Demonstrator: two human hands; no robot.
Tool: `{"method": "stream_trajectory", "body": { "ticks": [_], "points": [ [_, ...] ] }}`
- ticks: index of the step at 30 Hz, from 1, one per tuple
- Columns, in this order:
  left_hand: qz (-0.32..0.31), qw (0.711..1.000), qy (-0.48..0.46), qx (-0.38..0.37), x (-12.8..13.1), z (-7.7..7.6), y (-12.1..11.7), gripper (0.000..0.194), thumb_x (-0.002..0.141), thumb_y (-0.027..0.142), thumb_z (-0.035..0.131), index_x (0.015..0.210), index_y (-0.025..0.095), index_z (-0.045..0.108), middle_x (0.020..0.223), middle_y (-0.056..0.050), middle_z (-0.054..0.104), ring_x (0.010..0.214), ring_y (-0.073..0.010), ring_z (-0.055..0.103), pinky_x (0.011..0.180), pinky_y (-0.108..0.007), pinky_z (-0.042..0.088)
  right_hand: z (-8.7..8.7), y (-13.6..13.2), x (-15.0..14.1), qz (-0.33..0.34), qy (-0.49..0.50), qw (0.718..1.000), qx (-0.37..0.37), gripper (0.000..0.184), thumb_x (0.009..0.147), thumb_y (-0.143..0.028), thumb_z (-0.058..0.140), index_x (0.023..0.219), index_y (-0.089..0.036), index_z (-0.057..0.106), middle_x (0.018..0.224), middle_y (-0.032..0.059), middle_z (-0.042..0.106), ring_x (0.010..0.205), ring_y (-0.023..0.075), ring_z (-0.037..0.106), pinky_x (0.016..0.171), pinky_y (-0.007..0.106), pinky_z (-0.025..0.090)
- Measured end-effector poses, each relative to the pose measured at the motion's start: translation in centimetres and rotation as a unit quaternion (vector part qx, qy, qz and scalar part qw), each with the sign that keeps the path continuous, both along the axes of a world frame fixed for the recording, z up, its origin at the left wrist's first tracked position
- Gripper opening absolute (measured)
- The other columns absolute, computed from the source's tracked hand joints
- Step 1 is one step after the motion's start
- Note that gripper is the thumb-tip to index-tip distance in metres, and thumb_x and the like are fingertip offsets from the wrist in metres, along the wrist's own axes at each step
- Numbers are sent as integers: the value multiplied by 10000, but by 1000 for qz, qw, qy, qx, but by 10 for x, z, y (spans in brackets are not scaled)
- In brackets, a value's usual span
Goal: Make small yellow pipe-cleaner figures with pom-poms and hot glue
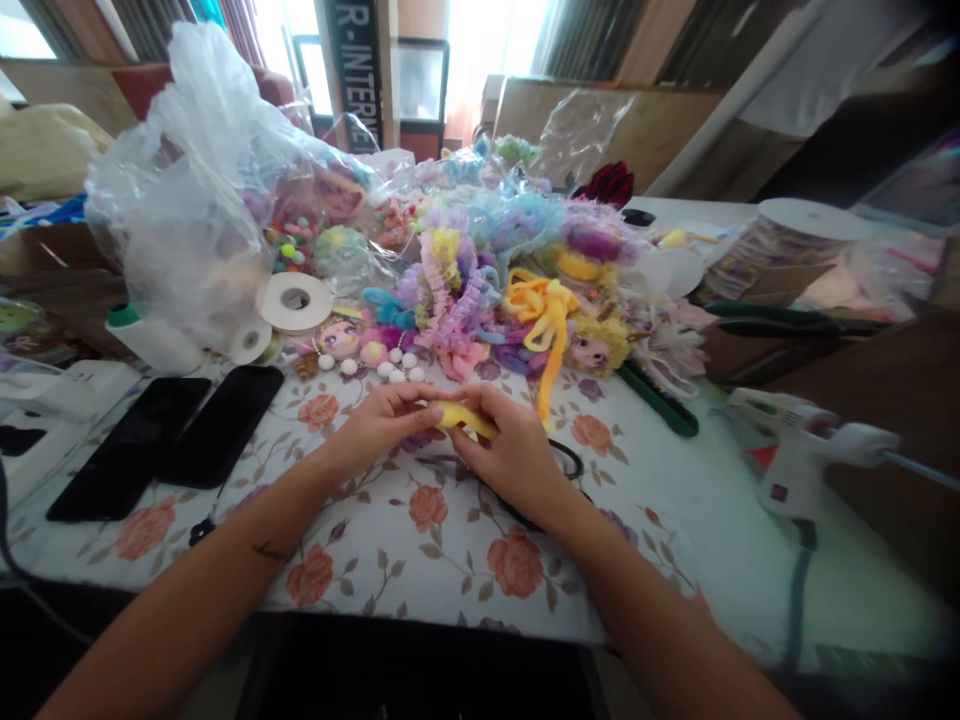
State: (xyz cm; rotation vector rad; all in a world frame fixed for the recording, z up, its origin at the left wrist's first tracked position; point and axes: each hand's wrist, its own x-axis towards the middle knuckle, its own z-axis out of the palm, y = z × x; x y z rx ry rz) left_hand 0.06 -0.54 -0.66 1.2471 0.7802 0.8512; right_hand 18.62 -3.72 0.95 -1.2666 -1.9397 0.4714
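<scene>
A: What are the fingers doing?
B: The left hand (pixel 394 418) pinches one end of a soft-looking yellow piece (pixel 466 419), with its finger and thumb close together. The right hand (pixel 521 452) has the other end. Its thumb is bent below and its fingers curl over the top, with a little gap between.
A: Where is the yellow piece?
B: Up off the flowery cloth (pixel 360 590), between the two hands.
A: Is it heavy?
B: I think it's light and squishy, like a fuzzy string. It would bend easily and not break. I'd hold it softly near both ends, so it doesn't get squashed or twisted.
A: Can you see all of it?
B: No, the fingers hide some.
A: What's around it?
B: A black cord (pixel 576 460) is by the right hand. Past the hands is a loopy yellow-orange strip (pixel 551 335). Two black phones (pixel 127 450) lie left, and a white glue gun (pixel 795 450) is far right.
</scene>
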Motion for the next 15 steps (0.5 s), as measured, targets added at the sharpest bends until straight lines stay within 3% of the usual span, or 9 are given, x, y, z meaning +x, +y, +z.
{"method": "stream_trajectory", "body": {
  "ticks": [8, 11, 15],
  "points": [
    [93, 986, 75, 114, 0, -2, 1, 319, 807, 374, 714, 1069, 192, 731, 936, -66, 721, 872, -203, 653, 714, -282, 513, -1, 0, 0, -41, -19, 999, 12, 208, 850, -359, 632, 982, -201, 659, 802, 45, 699, 679, 186, 617, 636, 287, 436],
    [115, 979, 101, 132, 0, -1, 1, 300, 821, 378, 697, 1063, 206, 741, 971, -56, 722, 884, -193, 637, 771, -290, 502, -8, 0, 0, -41, -69, 994, 74, 162, 886, -321, 595, 942, -199, 687, 801, 55, 705, 705, 194, 630, 652, 292, 434],
    [122, 983, 94, 95, 0, -2, 2, 294, 816, 397, 695, 1030, 204, 754, 966, -46, 723, 859, -178, 626, 792, -289, 490, -14, -1, 0, -28, -169, 970, 171, 249, 948, -252, 468, 889, -211, 706, 801, 71, 684, 723, 184, 617, 635, 281, 415]
  ]
}}
